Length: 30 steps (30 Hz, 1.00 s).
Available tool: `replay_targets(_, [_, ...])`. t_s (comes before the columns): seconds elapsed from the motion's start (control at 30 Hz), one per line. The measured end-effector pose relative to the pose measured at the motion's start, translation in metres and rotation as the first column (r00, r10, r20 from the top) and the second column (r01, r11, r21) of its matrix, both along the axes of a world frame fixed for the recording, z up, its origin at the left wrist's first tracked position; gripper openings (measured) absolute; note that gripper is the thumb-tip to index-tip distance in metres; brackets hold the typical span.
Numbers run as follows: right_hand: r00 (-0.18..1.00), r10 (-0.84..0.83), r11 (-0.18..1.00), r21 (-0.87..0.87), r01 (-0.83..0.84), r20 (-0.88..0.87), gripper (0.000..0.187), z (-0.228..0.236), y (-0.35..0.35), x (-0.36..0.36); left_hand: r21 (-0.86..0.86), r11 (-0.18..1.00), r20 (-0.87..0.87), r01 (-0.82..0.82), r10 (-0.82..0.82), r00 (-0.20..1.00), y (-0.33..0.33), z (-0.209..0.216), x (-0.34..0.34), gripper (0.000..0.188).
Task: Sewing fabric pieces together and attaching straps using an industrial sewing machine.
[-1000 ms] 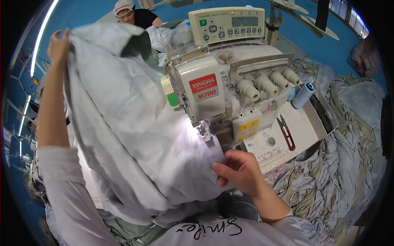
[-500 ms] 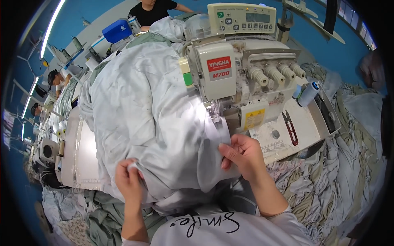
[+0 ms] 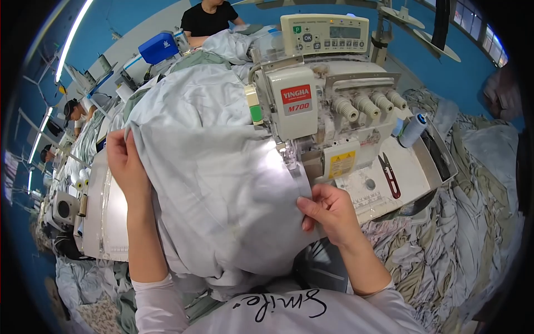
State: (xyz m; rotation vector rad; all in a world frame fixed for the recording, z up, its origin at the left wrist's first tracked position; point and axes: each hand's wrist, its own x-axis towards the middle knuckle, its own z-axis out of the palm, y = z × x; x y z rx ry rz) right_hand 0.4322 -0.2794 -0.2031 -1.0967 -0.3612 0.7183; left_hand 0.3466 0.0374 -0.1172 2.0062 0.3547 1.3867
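Observation:
A large pale grey fabric (image 3: pixel 222 195) spreads over the work surface and drapes down toward my lap. Its right edge runs up under the lit needle area of a white overlock sewing machine (image 3: pixel 292 103). At the far left, my left hand (image 3: pixel 129 161) pinches a fold of the fabric and holds it raised, pulled taut across to the machine. My right hand (image 3: pixel 332 214) grips the fabric's right edge between thumb and fingers, just in front of the presser foot (image 3: pixel 289 156).
Red-handled thread snips (image 3: pixel 391 177) lie on the machine's right bed, near a blue thread cone (image 3: pixel 413 131). Heaped garments (image 3: pixel 456 234) fill the right side. A control panel (image 3: pixel 325 34) tops the machine. A person in black (image 3: pixel 208 22) sits beyond.
My left hand has moved up and to the left, lifting and stretching the fabric, which now lies smoother. My right hand stays at the edge by the machine.

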Motion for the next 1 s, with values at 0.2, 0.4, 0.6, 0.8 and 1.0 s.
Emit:
replay_targets(0.2, [0.999,-0.019,0.999,-0.030,0.018,-0.030,0.016,0.000,0.000,0.002,0.022,0.943,-0.571,0.331,-0.260,0.778,-0.062,-0.051,-0.060,0.090])
replay_targets(0.4, [0.999,-0.008,0.999,-0.039,0.007,-0.033,0.015,0.001,0.000,0.003,0.269,0.955,-0.592,0.129,0.058,0.804,-0.069,-0.079,-0.064,0.028])
replay_targets(0.6, [1.000,-0.010,1.000,0.005,0.010,-0.019,0.014,-0.002,0.001,0.003,0.453,0.887,-0.210,-0.087,0.201,0.957,-0.029,-0.049,-0.024,0.028])
replay_targets(0.8, [0.999,-0.018,1.000,0.000,0.018,-0.027,0.016,-0.001,0.000,0.003,0.510,0.845,-0.052,-0.164,0.220,0.974,-0.003,-0.013,0.018,0.030])
replay_targets(1.0, [0.999,-0.020,1.000,0.004,0.020,-0.044,0.016,0.000,0.000,0.004,0.560,0.806,0.019,-0.192,0.219,0.976,0.022,0.023,0.048,0.028])
